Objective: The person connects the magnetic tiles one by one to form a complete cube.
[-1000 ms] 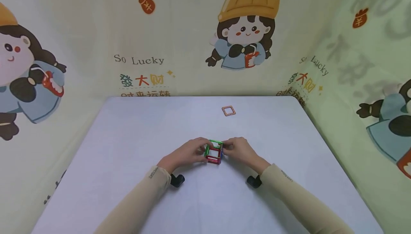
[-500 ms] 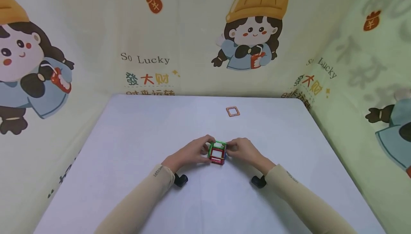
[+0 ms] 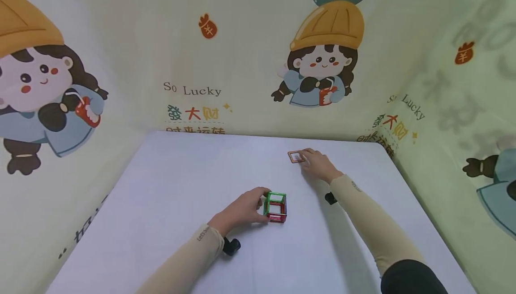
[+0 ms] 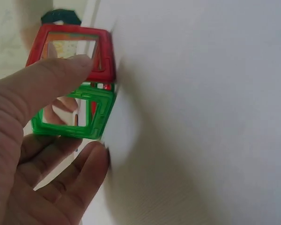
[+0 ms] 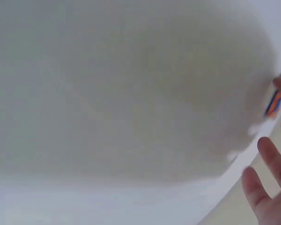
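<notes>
A small cube of see-through magnetic tiles [image 3: 276, 217] stands mid-table, with green, red and blue frames. My left hand [image 3: 244, 209] holds it from the left, the thumb at the near corner and the index finger at the far one. In the left wrist view the thumb [image 4: 61, 77] lies across the red tile [image 4: 107, 51], above the green tile [image 4: 100, 117]. Farther back, my right hand [image 3: 320, 165] touches the right side of an orange square magnetic tile [image 3: 291, 157] lying on the table. In the right wrist view a fingertip overlaps that tile [image 5: 273, 105], other fingers spread apart.
The white table [image 3: 193, 168] ends at a back edge just beyond the orange tile. A printed cloth [image 3: 250, 61] with cartoon figures hangs behind it and along both sides. Black wrist cameras [image 3: 231, 246] sit below the cuffs.
My right hand has left the cube's right side and reached forward to the orange tile. My left hand stays at the cube. The head view has shifted slightly.
</notes>
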Available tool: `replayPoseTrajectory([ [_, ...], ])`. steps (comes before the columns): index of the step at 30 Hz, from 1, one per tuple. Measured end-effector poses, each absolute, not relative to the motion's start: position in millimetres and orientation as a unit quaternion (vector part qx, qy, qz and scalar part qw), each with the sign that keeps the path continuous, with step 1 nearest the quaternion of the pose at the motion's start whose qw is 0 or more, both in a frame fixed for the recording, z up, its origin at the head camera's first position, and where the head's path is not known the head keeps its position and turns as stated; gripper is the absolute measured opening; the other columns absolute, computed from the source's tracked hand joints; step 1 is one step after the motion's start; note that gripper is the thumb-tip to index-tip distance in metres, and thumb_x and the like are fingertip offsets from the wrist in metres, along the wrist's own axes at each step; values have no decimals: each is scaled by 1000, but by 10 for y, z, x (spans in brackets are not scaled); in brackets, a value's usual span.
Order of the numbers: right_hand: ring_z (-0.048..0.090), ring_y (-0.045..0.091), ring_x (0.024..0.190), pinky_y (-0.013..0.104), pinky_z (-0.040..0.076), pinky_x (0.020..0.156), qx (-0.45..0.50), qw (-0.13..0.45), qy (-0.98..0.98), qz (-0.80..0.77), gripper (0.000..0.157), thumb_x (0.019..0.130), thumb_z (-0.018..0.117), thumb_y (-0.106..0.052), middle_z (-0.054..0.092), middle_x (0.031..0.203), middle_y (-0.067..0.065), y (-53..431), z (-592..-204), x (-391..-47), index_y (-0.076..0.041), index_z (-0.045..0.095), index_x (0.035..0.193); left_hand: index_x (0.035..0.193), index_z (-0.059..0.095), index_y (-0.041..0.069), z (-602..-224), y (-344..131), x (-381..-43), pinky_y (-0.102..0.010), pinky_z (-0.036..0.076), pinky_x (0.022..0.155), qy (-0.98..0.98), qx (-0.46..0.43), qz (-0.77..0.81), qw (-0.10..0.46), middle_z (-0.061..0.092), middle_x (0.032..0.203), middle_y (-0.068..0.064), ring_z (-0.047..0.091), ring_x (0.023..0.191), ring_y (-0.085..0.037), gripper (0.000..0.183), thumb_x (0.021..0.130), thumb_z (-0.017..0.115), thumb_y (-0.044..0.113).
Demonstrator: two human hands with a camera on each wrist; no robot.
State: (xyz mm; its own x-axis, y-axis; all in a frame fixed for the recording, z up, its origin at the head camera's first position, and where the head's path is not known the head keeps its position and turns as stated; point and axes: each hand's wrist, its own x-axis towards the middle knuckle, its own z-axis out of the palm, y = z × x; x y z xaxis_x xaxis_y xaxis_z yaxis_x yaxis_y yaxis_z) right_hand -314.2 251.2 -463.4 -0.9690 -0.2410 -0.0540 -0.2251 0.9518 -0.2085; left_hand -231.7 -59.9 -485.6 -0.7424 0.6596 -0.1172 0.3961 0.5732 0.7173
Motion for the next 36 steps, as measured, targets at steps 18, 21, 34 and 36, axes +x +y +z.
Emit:
replayPoseTrajectory([
  [18, 57, 43, 129, 68, 37, 107, -122, 27, 992, -13, 54, 97, 66, -32, 61, 142, 21, 2758, -4632, -3419, -4, 58, 143, 139, 58, 8, -4727, -383, -2325, -27, 51, 88, 880, 295, 315, 196, 66, 121, 1, 58, 99, -11, 75, 76, 94, 29],
  [21, 62, 40, 119, 67, 39, 104, -116, 12, 993, -12, 51, 94, 69, -36, 66, 130, 21, 2738, -4619, -3400, -3, 66, 133, 140, 57, 7, -4701, -402, -2320, -28, 52, 90, 882, 294, 311, 197, 67, 124, 0, 60, 102, -12, 76, 76, 93, 29],
  [34, 63, 31, 91, 57, 48, 96, -97, 28, 994, -41, 49, 88, 76, -40, 69, 105, 18, 2602, -4679, -3400, 4, 71, 110, 140, 58, 7, -4728, -521, -2289, -30, 52, 94, 891, 277, 303, 193, 67, 126, -1, 62, 107, -14, 77, 76, 94, 30],
  [36, 62, 31, 92, 57, 48, 97, -98, 35, 994, -44, 51, 87, 75, -40, 68, 108, 18, 2580, -4697, -3394, 4, 70, 112, 139, 59, 7, -4722, -539, -2270, -30, 52, 95, 893, 275, 301, 191, 68, 125, -1, 62, 107, -14, 76, 76, 94, 30],
])
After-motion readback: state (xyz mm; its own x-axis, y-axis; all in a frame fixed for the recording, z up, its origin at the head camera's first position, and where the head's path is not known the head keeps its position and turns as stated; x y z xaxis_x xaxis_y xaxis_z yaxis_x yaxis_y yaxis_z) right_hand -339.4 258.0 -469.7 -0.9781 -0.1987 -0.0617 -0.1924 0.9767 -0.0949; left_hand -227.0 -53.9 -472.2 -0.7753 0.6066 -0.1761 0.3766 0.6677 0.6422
